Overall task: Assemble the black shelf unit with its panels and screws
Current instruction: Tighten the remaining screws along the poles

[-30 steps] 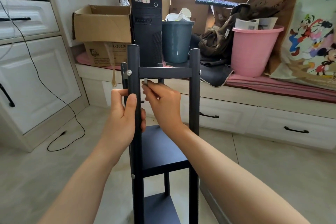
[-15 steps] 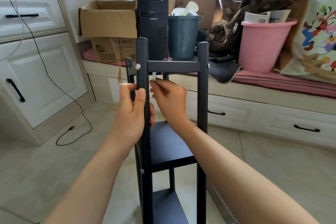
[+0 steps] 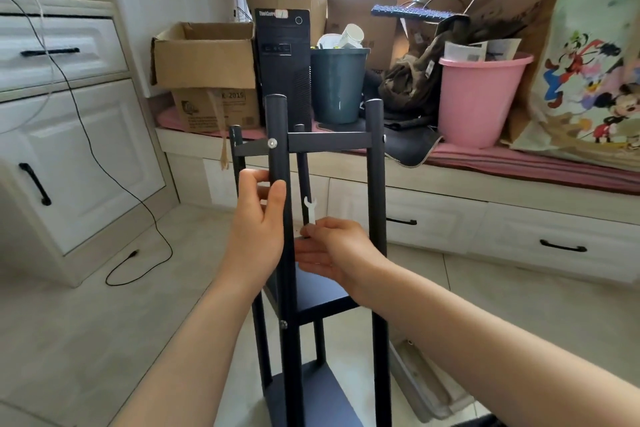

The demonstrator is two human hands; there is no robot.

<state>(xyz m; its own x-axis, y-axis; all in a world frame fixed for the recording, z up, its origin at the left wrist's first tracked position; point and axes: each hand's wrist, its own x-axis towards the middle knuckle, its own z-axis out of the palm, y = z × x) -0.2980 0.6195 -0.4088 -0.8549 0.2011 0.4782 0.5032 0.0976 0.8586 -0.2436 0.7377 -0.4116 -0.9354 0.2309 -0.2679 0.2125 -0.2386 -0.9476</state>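
On the tiled floor just in front of the person stands the black shelf unit (image 3: 375,218), upright, with a top panel (image 3: 329,141) and two lower panels fixed between its posts. Left hand (image 3: 258,229) grips the near left post (image 3: 277,156) just below the top panel — fingers curled round it, thumb across the front. Right hand (image 3: 334,250) sits between the front posts, lower than the left, pinching a small white wrench (image 3: 310,210) by its lower end, open jaw pointing up. A silver screw (image 3: 273,142) shows on the post at panel height. Behind, a pink bucket (image 3: 481,97) and computer tower (image 3: 284,59) rest on the window bench.
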